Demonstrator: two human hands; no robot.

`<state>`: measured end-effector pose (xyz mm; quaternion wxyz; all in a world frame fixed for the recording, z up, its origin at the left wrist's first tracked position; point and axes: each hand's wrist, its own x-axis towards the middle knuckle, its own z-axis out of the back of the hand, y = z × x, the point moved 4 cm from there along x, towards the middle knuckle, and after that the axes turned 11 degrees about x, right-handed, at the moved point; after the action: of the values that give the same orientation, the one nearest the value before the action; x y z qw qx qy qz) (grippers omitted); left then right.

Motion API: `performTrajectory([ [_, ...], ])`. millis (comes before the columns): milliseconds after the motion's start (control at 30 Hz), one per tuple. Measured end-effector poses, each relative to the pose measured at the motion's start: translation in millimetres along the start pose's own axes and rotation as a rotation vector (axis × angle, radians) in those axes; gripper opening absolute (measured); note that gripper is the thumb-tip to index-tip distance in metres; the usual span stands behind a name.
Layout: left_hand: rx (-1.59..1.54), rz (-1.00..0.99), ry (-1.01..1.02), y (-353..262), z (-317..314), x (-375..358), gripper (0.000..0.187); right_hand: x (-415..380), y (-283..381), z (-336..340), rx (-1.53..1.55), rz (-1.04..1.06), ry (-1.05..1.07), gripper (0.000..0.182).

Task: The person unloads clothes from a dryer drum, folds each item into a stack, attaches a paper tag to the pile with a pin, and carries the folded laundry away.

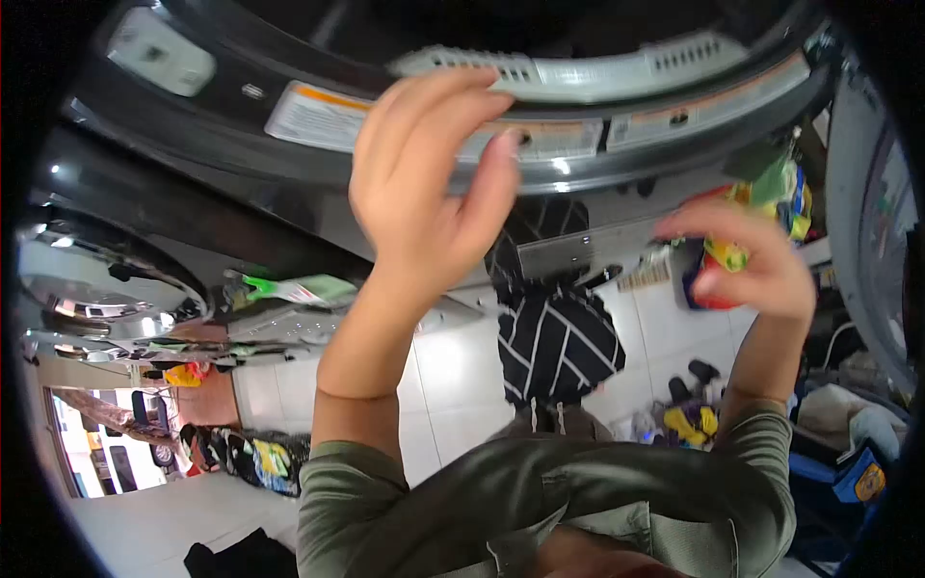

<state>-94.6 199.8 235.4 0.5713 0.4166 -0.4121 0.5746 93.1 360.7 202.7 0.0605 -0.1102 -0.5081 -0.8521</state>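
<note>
My left hand (424, 164) is raised in front of the rim of a large dark machine (222, 135), its fingers curved and apart from the thumb, with nothing held. Behind its fingers, labels (323, 118) line the rim. To the right and a little lower, my right hand (747, 252) is blurred, its thumb and fingers apart and nothing between them. Beyond it lies a red and yellow package (718, 275). A black cloth with white stripes (559, 347) shows below, between my forearms.
An open round door (872, 222) stands at the right edge. A second machine with a round shiny door (106, 275) is at the left. Clothes in a blue container (819, 472) sit at the lower right. Dark cloth (241, 559) lies on the floor at the lower left.
</note>
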Motion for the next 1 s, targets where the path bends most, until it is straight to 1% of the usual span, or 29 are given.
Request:
performTrajectory([
  [33,0.079,-0.117,-0.006,5,-6,32,0.018,18,26,23,0.029,0.093,-0.190,0.033],
  [100,0.071,-0.195,0.109,12,-37,71,0.009,73,53,65,0.031,0.217,-0.539,0.026],
  [167,0.147,-0.339,0.274,20,-73,79,0.010,150,49,103,-0.164,0.223,-0.549,0.025],
  [200,0.184,-0.352,0.349,23,-89,70,0.012,192,26,122,-0.302,0.208,-0.600,0.025],
  [233,0.228,-0.364,0.420,25,-100,66,0.014,232,19,124,-0.447,0.160,-0.548,0.027],
  [267,0.130,-0.260,0.404,28,-94,71,0.015,309,-42,137,-0.731,-0.026,-0.472,0.029],
  [300,0.018,-0.154,0.401,20,-84,64,0.015,339,-76,136,-0.803,-0.215,-0.374,0.029],
  [333,-0.005,-0.053,0.328,28,-76,68,0.015,354,-107,133,-0.872,-0.167,-0.503,0.026],
  [367,-0.033,0.050,0.258,34,-68,71,0.016,384,-173,147,-0.906,-0.275,-0.233,0.031],
  [400,-0.020,0.069,0.240,37,-60,76,0.015,384,-191,140,-0.999,-0.353,-0.135,0.036],
  [433,-0.004,0.081,0.221,37,-53,79,0.015,385,-225,146,-0.890,-0.523,-0.264,0.038],
  [467,0.011,0.062,0.279,36,-51,78,0.014,383,-248,145,-1.056,-0.620,-0.252,0.036],
  [500,0.009,0.079,0.331,34,-50,77,0.014,371,-224,133,-1.061,-0.783,-0.318,0.035],
  [567,-0.057,0.072,0.354,30,-46,75,0.015,361,-219,129,-1.070,-0.988,-0.331,0.033],
  [600,-0.057,0.071,0.348,29,-42,74,0.015,358,-242,138,-1.095,-1.025,-0.283,0.032],
  [633,-0.073,0.068,0.372,29,-39,76,0.016,360,-246,141,-1.101,-1.017,-0.298,0.032],
  [700,-0.096,0.067,0.392,29,-32,77,0.017,356,-244,136,-0.948,-0.952,-0.356,0.028],
  [767,-0.082,0.057,0.403,28,-29,77,0.017,363,-225,143,-0.907,-0.844,-0.436,0.033],
  [800,-0.075,0.054,0.413,27,-28,77,0.017,385,-245,171,-0.995,-0.613,-0.458,0.031],
  [867,-0.086,0.050,0.397,24,-25,76,0.017,374,-177,182,-1.412,-0.247,-0.363,0.026],
  [900,-0.078,0.048,0.386,24,-24,75,0.016,408,-233,262,-0.868,-0.197,-0.825,0.025],
  [933,-0.054,0.080,0.407,25,-22,74,0.015,356,-142,232,-0.261,-0.182,-0.950,0.024],
  [967,-0.031,0.108,0.421,25,-21,76,0.017,296,-34,191,0.333,-0.092,-1.140,0.026],
  [1000,0.006,0.104,0.372,26,-22,79,0.029,268,-1,204,0.375,-0.025,-1.059,0.032],
])
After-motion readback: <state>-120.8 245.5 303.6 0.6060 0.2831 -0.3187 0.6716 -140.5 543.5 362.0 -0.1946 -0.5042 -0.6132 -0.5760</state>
